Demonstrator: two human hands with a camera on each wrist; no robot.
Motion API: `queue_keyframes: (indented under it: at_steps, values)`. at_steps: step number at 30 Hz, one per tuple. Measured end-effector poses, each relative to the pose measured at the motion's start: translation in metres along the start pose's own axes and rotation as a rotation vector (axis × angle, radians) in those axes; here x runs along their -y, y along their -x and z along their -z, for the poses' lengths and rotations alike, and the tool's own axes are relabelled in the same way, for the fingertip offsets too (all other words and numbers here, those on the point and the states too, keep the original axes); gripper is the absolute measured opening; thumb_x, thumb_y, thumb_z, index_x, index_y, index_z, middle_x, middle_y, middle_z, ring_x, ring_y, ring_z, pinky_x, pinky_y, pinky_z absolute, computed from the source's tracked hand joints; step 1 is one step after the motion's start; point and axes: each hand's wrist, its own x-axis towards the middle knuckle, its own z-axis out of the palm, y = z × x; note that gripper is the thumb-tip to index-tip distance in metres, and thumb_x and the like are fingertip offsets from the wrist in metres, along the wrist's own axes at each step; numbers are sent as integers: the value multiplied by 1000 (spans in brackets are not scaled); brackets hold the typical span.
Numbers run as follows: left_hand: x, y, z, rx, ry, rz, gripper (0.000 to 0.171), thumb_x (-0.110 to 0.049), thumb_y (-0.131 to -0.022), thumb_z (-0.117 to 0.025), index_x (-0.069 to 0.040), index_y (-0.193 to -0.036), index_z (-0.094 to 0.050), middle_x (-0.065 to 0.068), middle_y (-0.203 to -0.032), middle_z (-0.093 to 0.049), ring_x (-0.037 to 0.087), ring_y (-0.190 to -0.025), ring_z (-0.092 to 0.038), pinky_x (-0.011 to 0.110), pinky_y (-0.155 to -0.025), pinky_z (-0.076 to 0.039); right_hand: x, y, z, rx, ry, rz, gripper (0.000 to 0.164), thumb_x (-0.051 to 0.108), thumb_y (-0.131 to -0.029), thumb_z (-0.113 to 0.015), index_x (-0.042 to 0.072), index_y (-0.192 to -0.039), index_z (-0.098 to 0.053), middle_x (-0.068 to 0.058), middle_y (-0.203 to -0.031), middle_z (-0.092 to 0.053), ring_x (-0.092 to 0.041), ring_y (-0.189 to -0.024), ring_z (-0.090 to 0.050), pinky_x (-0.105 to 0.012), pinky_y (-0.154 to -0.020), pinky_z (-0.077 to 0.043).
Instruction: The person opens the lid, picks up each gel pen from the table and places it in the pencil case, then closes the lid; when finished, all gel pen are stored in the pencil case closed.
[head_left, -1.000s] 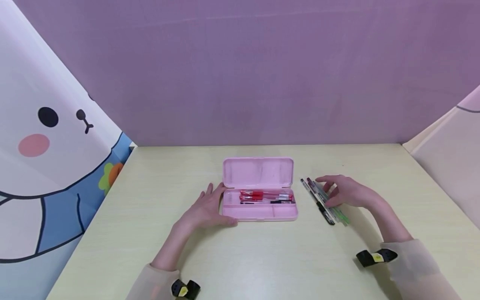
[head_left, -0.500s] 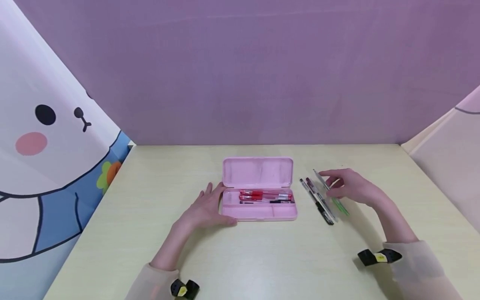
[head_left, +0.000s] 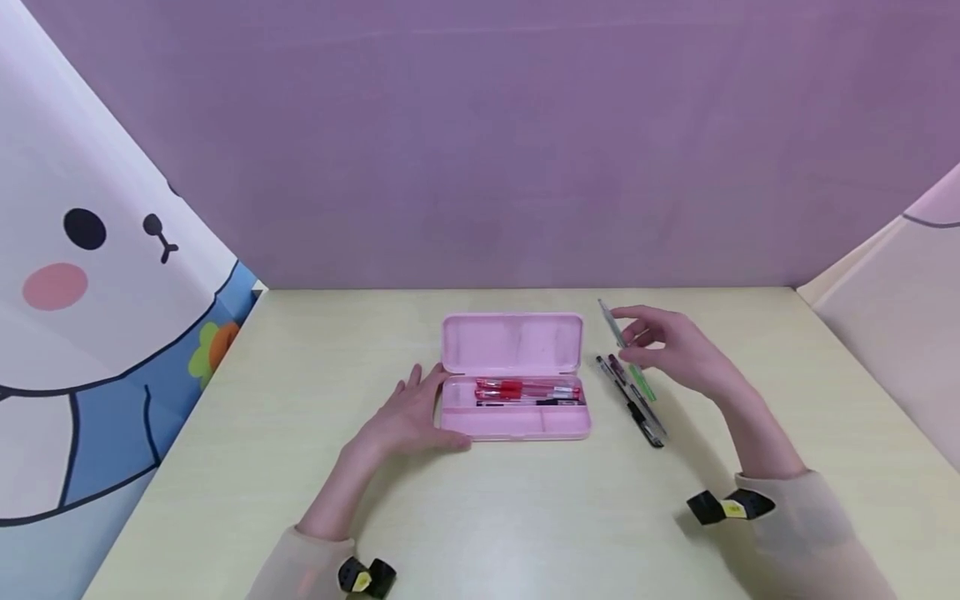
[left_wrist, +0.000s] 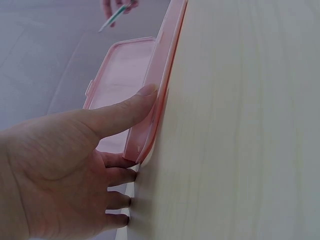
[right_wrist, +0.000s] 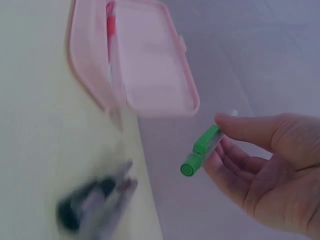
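Note:
An open pink pencil case point(head_left: 512, 425) lies on the table with its lid point(head_left: 512, 343) folded back. Red pens point(head_left: 517, 388) and a dark-gripped pen point(head_left: 558, 402) rest in its rear compartment. My left hand point(head_left: 405, 421) holds the case's left end, thumb on the front wall and index finger at the back corner. Above the table, right of the case, my right hand point(head_left: 675, 346) pinches a clear pen with a green end point(right_wrist: 202, 146) between thumb and fingers. Below that hand lie a black-gripped pen point(head_left: 637, 412) and another pen beside it, partly overlapped.
The pale wooden table point(head_left: 487, 517) ends at a purple cloth backdrop point(head_left: 525, 167). A cartoon-printed cloth point(head_left: 112, 333) slopes along the left side, and a pale cloth point(head_left: 892, 308) along the right. Black wrist mounts sit at both sleeves.
My right hand has picked the green-ended pen from the group on the table and carried it up, away toward the backdrop and slightly left. The left hand stays at the case.

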Motion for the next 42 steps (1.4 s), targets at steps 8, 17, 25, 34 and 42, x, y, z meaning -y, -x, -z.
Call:
queue_keyframes:
  at_steps: [8, 17, 25, 34, 42]
  values:
    - [-1, 1, -1, 0, 20, 3, 104, -42, -75, -88, -15, -159, -33, 18, -170, -28, 49, -160, -6, 68, -128, -15, 29, -24, -23, -55, -43, 62, 47, 2, -93, -72, 7, -139, -62, -17, -106, -70, -22, -95, -67, -22, -72, -58]
    - [0, 1, -1, -3, 13, 13, 104, -44, -74, -88, -16, -158, -33, 21, -169, -28, 51, -159, -8, 70, -126, -18, 49, -44, -52, -36, -116, 128, 46, -1, -91, -72, 7, -136, -64, -18, -104, -71, -25, -94, -67, -25, -82, -59]
    - [1, 1, -1, -3, 7, 0, 105, -44, -75, -88, -15, -159, -33, 21, -168, -30, 51, -159, -9, 68, -127, -16, 55, -49, -75, 31, -71, 157, 46, -1, -91, -73, 9, -135, -65, -18, -106, -73, -24, -96, -68, -39, -88, -61]
    - [0, 1, 0, 0, -5, 3, 105, -45, -75, -87, -15, -159, -32, 22, -168, -29, 51, -159, -10, 71, -126, -19, 50, -50, -92, 142, -18, 357, 40, -9, -87, -73, 5, -125, -70, -16, -103, -74, -21, -88, -70, -37, -80, -64]
    - [1, 1, 1, -5, -12, 8, 106, -47, -75, -88, -16, -160, -31, 24, -168, -27, 53, -157, -11, 73, -123, -22, 49, -46, -101, 273, 49, 271, 37, -3, -90, -74, 11, -124, -72, -8, -109, -74, -18, -94, -68, -35, -87, -61]
